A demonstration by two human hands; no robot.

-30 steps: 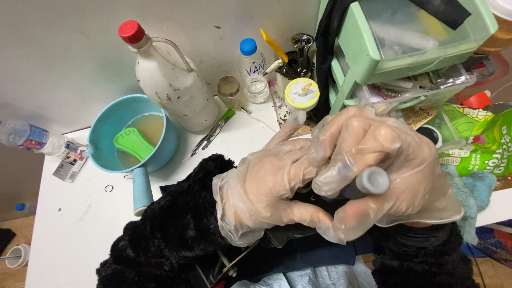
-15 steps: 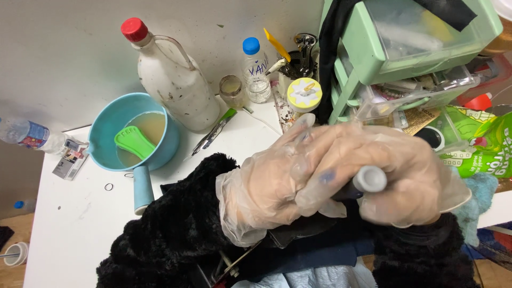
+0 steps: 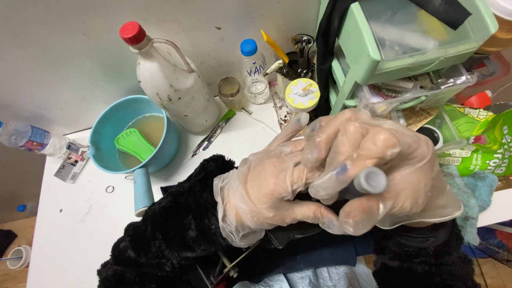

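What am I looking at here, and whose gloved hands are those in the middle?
There is no machine here. The picture comes from a camera worn on a person's head, looking down at their own two hands over a cluttered white table. Both hands wear thin clear gloves, with fuzzy black sleeves behind them. The right hand grips a grey, round-ended handle; what tool it belongs to is hidden. The left hand is pressed against the right, fingers overlapping, over something dark that I cannot make out.

On the table lie a blue bowl of murky liquid with a green scoop in it, a big white bottle with a red cap, a small clear bottle with a blue cap, and a little glass jar. At the right stands a pale green set of drawers.
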